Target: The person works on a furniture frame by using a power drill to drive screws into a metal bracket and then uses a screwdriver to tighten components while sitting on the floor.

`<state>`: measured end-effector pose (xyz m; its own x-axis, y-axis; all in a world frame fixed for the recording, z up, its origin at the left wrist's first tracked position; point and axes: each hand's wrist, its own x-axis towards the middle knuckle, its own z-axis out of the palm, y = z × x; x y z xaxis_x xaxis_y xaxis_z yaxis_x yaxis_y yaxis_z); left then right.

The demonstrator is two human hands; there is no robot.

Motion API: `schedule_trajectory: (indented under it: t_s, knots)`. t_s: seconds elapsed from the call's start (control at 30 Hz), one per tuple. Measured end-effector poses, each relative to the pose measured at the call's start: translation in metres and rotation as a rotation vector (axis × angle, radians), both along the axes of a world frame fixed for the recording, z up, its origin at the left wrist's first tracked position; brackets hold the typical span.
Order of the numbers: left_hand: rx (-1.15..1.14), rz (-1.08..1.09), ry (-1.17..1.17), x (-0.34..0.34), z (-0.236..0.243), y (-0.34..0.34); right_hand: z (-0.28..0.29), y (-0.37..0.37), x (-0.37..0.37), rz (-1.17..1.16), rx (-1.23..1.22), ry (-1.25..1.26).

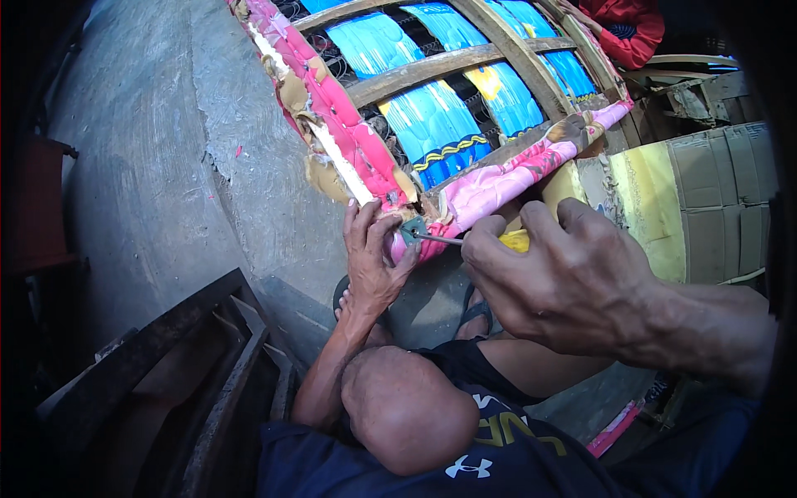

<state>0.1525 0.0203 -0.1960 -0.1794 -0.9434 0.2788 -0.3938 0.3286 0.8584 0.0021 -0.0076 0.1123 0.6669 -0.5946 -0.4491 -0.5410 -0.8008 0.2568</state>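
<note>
My right hand (564,274) is closed round a screwdriver's yellow handle (515,241). Its metal shaft (448,241) reaches left to a small green plate (413,231) at the corner of an upholstered wooden frame. My left hand (369,257) has its fingers curled on that corner, beside the plate. Pink fabric over torn tan foam (349,141) wraps the left edge, and lighter pink fabric (498,187) wraps the near edge. Between the wooden slats (432,60) show bright blue padded strips (432,137) and dark wire springs.
A dark frame (207,365) stands at lower left on the grey concrete floor (141,191), near a red object (33,207). Flattened cardboard and yellow board (647,199) lie at right, with broken wood above. Another person's red sleeve (631,41) is at top right. My bent knee (407,407) is below.
</note>
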Motion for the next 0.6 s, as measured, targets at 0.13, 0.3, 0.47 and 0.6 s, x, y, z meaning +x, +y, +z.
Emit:
schedule_trajectory:
  t_s: [0.13,0.3,0.47,0.6]
  knots:
    - [0.012,-0.002,0.000,0.002,0.003,0.001,-0.003,0.003,0.001,-0.276,-0.055,-0.008]
    - [0.014,-0.019,0.007,0.002,0.008,-0.003,-0.001,0.004,-0.001,-0.239,0.010,-0.064]
    - [-0.046,0.035,-0.009,0.001,0.015,-0.011,-0.002,0.012,-0.001,-0.312,0.058,-0.090]
    - [-0.133,0.085,-0.055,0.002,0.030,-0.011,0.010,0.014,-0.005,-0.286,0.009,-0.104]
